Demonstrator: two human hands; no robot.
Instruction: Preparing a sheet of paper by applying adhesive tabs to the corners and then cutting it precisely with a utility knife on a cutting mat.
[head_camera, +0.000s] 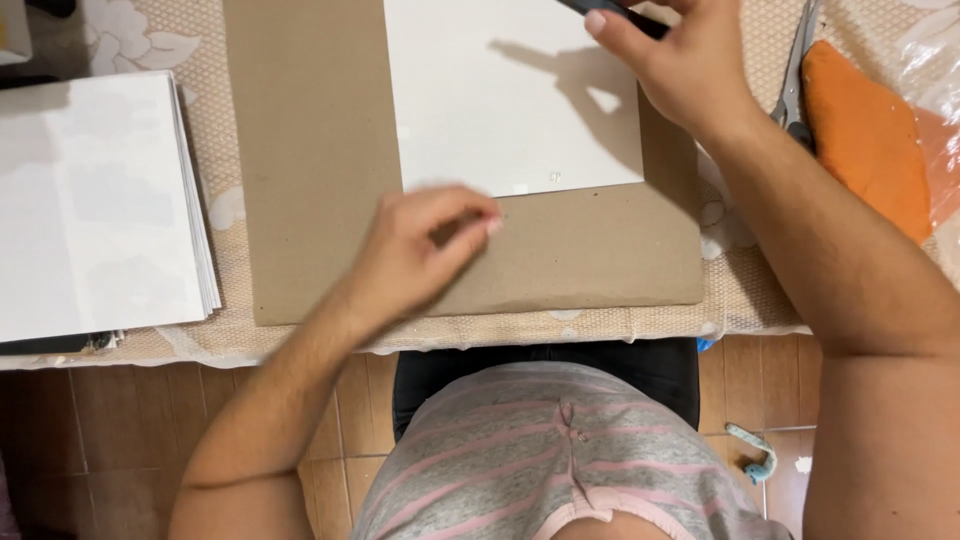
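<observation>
Seated at a table (740, 300) covered with a patterned beige cloth, looking straight down over a striped grey and pink top. Flat in the middle, a brown cardboard sheet (310, 170), long axis running away from the body, and on its far right part a white sheet of paper (500, 90), near edge square to the table's front. Left hand (425, 245) loosely curled, fingertips drawn together just below that near edge, resting on or hovering over the bare cardboard; holding nothing visible, though contact with the paper's edge too close to tell. Right hand (680, 60) further off, at the paper's far right corner, fingers pinched around a dark slim tool (610, 12) running off the top of the frame, kind not clear, tip lying over the paper's right margin. So: paper directly ahead of the left hand and to the left of the right hand, right hand touching or nearly touching it, left hand nearer to its bottom edge. To the left, well apart, a stack of white sheets (95, 200). To the right, scissors (795, 70) beside an orange cushion (865, 135), both past the right forearm
</observation>
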